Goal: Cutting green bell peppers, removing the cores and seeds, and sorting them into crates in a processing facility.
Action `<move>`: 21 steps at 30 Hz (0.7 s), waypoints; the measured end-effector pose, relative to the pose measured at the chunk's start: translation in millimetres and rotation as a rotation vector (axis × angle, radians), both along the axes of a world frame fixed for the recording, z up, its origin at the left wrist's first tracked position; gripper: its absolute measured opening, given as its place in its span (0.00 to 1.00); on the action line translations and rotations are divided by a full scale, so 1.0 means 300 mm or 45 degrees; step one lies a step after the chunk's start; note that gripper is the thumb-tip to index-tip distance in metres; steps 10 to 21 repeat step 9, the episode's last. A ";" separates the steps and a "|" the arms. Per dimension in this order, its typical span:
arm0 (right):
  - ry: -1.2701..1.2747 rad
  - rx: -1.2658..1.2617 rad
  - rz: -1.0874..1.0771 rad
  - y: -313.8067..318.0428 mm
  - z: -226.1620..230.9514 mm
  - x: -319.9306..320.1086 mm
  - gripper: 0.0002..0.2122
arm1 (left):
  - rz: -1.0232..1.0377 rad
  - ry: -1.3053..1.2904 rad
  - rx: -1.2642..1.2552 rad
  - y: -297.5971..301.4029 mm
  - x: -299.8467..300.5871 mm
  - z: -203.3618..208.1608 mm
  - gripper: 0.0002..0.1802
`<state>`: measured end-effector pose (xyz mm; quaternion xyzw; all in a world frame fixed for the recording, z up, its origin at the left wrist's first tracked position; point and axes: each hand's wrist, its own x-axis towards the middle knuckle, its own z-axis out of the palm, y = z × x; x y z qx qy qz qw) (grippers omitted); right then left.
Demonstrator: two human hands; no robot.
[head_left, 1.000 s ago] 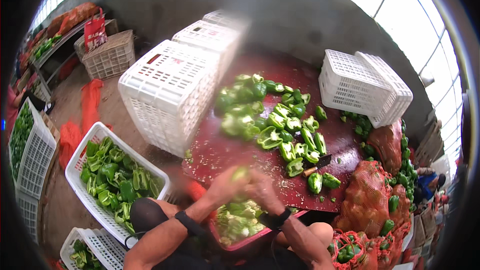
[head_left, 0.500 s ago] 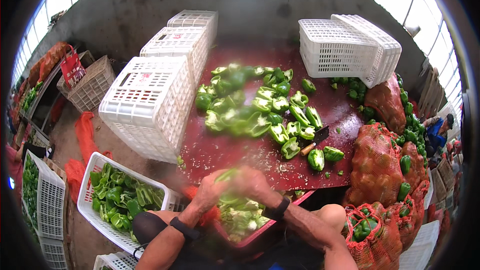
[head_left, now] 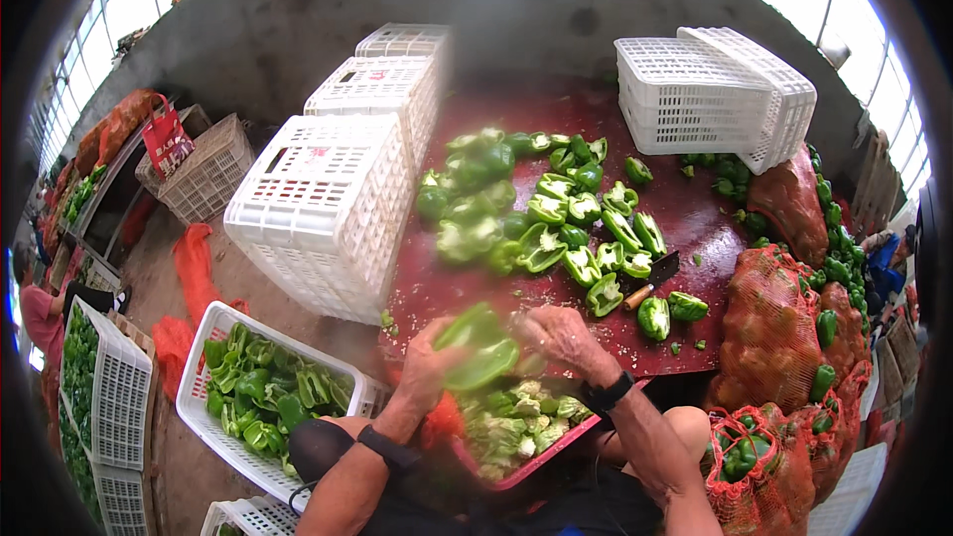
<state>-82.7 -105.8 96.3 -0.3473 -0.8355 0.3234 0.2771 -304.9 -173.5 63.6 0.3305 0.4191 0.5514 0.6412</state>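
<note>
In my left hand (head_left: pixel 425 365) is a halved green bell pepper (head_left: pixel 483 349), its hollow side showing and its outline smeared by motion. My right hand (head_left: pixel 568 339) is just right of it, apart from the pepper, with fingers curled; a blurred pale bit shows below them, and I cannot make out what they hold. Beneath both hands stands a pink-red tub (head_left: pixel 524 469) heaped with pale pepper cores (head_left: pixel 526 417). Beyond it, on the dark red table (head_left: pixel 476 300), lie many cut pepper halves (head_left: pixel 548 208) and a knife (head_left: pixel 655 278) with a wooden handle.
White crates (head_left: pixel 318 208) stand along the table's left side, and more crates (head_left: pixel 695 99) at the back right. A white basket of pepper pieces (head_left: pixel 365 399) sits by my left knee. Red mesh sacks of peppers (head_left: pixel 769 328) crowd the right. Another person (head_left: pixel 45 313) is at far left.
My hands have drawn apart, the pepper half staying in the left and the right moving off to the right. The whole view has shifted slightly.
</note>
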 end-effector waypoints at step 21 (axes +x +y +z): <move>0.184 -1.129 0.024 -0.044 0.037 -0.085 0.13 | 0.046 0.639 0.223 0.016 0.018 -0.009 0.18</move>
